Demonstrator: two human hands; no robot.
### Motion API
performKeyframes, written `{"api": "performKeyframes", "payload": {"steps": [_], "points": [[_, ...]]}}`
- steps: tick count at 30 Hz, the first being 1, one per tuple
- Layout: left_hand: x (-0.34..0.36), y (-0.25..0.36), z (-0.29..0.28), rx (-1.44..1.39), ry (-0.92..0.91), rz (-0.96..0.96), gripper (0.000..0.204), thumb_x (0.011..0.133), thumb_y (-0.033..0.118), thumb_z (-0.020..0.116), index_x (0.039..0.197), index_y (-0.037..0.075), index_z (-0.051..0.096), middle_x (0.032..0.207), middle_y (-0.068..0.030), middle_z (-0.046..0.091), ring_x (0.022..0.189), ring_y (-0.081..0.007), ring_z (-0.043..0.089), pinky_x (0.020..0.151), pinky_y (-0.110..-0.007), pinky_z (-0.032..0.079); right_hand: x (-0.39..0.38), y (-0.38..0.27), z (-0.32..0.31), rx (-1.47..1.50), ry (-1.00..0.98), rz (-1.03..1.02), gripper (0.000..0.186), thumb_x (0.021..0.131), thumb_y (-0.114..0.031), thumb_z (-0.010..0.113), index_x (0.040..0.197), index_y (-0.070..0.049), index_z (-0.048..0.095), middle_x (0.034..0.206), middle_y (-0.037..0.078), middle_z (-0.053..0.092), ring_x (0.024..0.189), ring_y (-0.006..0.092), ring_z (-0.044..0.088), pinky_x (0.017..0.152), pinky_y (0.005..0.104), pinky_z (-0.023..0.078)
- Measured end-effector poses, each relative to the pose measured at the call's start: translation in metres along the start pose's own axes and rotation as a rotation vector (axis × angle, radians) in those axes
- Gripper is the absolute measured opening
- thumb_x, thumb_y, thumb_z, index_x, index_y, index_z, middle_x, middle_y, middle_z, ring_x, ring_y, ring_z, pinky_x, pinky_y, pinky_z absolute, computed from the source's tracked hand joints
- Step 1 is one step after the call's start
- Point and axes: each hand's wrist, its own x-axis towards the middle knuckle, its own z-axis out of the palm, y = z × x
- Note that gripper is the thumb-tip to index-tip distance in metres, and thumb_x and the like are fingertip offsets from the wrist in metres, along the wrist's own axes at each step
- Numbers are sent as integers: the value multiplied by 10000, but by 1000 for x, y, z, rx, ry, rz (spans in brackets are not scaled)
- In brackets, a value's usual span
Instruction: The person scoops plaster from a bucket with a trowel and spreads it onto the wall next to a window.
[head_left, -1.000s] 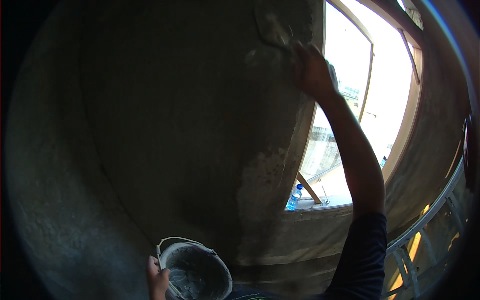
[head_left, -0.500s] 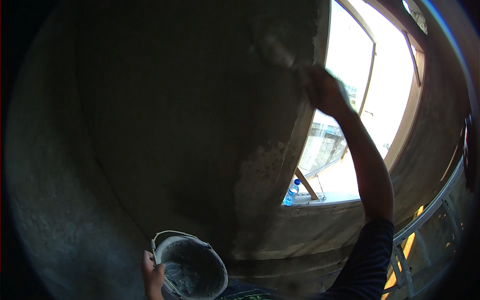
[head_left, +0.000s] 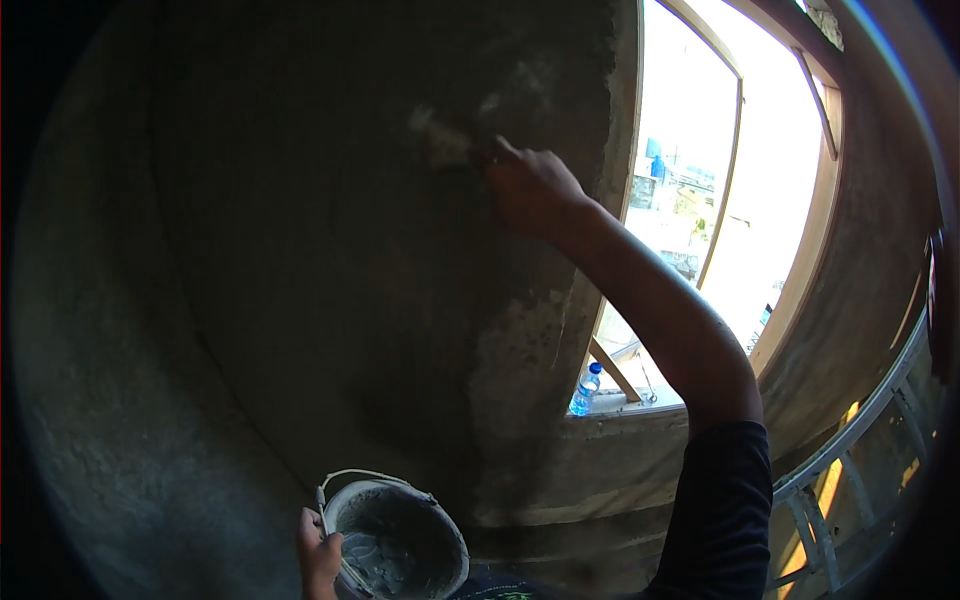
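Note:
Raised against the dark plastered wall (head_left: 330, 260), my right hand (head_left: 530, 188) is closed round the handle of a brush (head_left: 442, 142). The pale, wide head of the brush is blurred and lies at the wall, left of the window. Low in the view, my left hand (head_left: 320, 556) grips the rim of a bucket (head_left: 452, 530), thumb over the edge beside the wire handle. The bucket tilts toward me and has a grey, wet-looking mix (head_left: 385, 560) inside. Its walls are smeared grey.
A window with a wooden frame (head_left: 815, 250) opens at the right, very bright. On its sill stands a clear water bottle (head_left: 583, 392) with a blue cap, beside a slanted wooden strut (head_left: 614, 368). A metal ladder (head_left: 800, 490) leans at the lower right.
My right hand has swept the brush left along the wall, away from the window edge. The bucket and my left hand have shifted slightly right and down in view.

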Motion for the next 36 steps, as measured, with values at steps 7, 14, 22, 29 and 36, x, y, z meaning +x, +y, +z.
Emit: {"api": "performKeyframes", "payload": {"steps": [7, 14, 22, 29, 36], "points": [[-4, 8, -1, 41, -27, -16, 329, 678, -82, 545, 919, 70, 381, 861, -33, 452, 781, -103, 481, 734, -270, 448, -23, 75, -22, 97, 438, 327, 424, 923, -255, 618, 1302, -64, 610, 1123, 207, 667, 1057, 378, 673, 875, 487, 574], [-3, -7, -4, 159, 21, 16, 320, 683, -44, 591, 914, 52, 392, 832, -41, 461, 786, -124, 468, 725, -288, 444, 17, 59, -35, -27, 182, 396, 378, 889, -209, 633, 1225, -36, 634, 1153, 220, 661, 993, 366, 704, 833, 480, 586], [-8, 20, 0, -7, -13, -32, 330, 695, -64, 570, 940, 69, 393, 872, -34, 461, 814, -105, 475, 747, -272, 427, -96, -48, 30, 177, 113, 113, 551, 865, -123, 650, 1408, -114, 555, 1143, 167, 609, 736, 318, 709, 582, 452, 582], [-5, 17, -1, 33, -53, 25, 317, 721, -66, 554, 951, 66, 380, 874, -27, 441, 805, -83, 454, 711, -245, 410, -185, -68, 34, 309, 85, 231, 554, 848, -129, 692, 1389, -129, 570, 1067, 122, 604, 719, 298, 708, 558, 401, 573], [-8, 9, 2, 18, -3, -69, 326, 720, -66, 573, 952, 67, 385, 896, -40, 474, 823, -94, 482, 756, -259, 439, -240, -76, 40, 406, 203, 256, 542, 858, -118, 701, 1388, -140, 591, 1065, 88, 644, 835, 276, 707, 628, 402, 577]]}}
